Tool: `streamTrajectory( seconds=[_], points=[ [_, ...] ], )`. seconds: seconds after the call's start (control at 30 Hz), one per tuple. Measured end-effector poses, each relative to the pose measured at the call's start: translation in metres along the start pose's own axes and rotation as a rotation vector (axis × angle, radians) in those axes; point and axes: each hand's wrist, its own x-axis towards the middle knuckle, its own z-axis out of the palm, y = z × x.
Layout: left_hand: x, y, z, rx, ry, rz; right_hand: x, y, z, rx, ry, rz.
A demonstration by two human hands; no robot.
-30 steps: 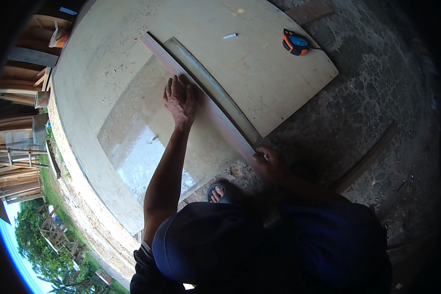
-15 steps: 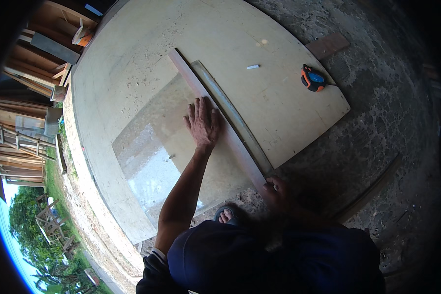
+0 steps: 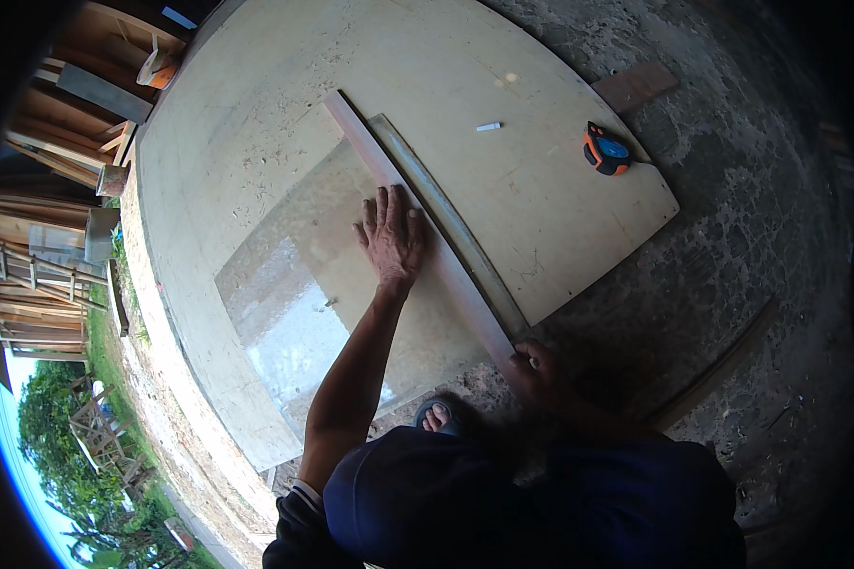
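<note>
My left hand (image 3: 389,242) lies with fingers spread on a clear sheet (image 3: 289,275), against a long pale pinkish wooden strip (image 3: 460,289). My right hand (image 3: 533,372) is closed on the strip's near end, in shadow. A narrower translucent piece (image 3: 451,223) lies alongside, just right of the strip. All rest on a large cream board (image 3: 569,228), on which an orange and black tape measure (image 3: 605,150) and a small white stick (image 3: 489,126) also lie.
Dark concrete floor (image 3: 750,218) surrounds the board on the right, with a wood offcut (image 3: 640,85) and a long dark strip (image 3: 721,365). My sandalled foot (image 3: 436,417) is by the board's near edge. Stacked timber (image 3: 43,313) and a bucket (image 3: 157,68) stand at the left.
The whole view has shifted, so things sit lower and further right. My left hand's fingers are straighter and more spread than a second ago; my right hand stays on the strip's end.
</note>
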Motion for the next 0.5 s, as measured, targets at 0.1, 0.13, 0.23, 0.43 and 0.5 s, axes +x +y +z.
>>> streamTrajectory(
  seconds=[0.1,0.13,0.23,0.43,0.5],
  points=[
    [0.0008,0.0004,0.001,0.002,0.003,0.002,-0.0001,0.0016,-0.0004,-0.007,0.001,-0.006],
    [0.001,0.0002,0.0015,0.004,0.003,0.003,0.0,0.0031,-0.0001,-0.01,0.002,-0.011],
    [0.0005,-0.0009,0.0027,0.003,0.008,0.011,0.0002,0.0044,-0.0003,-0.054,0.01,-0.005],
    [0.0008,-0.0038,0.004,0.006,0.014,0.016,-0.0003,0.0034,0.0005,-0.037,0.008,0.01],
    [0.0012,-0.0039,0.0038,0.009,0.012,0.01,0.0003,0.0023,-0.0005,-0.021,-0.006,0.018]
  ],
)
